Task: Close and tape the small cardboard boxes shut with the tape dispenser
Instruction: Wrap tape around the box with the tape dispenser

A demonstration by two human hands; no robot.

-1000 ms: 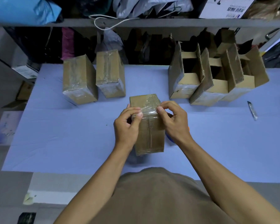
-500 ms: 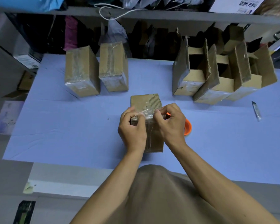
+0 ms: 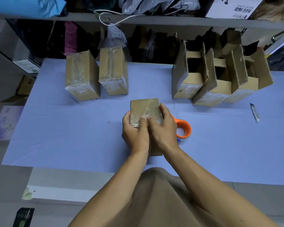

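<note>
Both hands (image 3: 150, 130) press box (image 3: 143, 106) — mid-table (image 3: 72, 128).

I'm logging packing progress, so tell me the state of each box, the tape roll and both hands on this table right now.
Box in hand: closed, clear tape on top.
Two left boxes: closed, taped.
Right boxes: flaps up, open.
Orange tape dispenser: lying on the table, unheld.
Left hand: gripping the box.
Right hand: fingers pressing the tape down.

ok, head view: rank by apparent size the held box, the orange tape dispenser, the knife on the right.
1. Held cardboard box, partly hidden by both hands.
2. Orange tape dispenser, partly behind the right hand.
3. Utility knife, thinnest; its length looks close to the dispenser's, so that pair is unsure.
</note>
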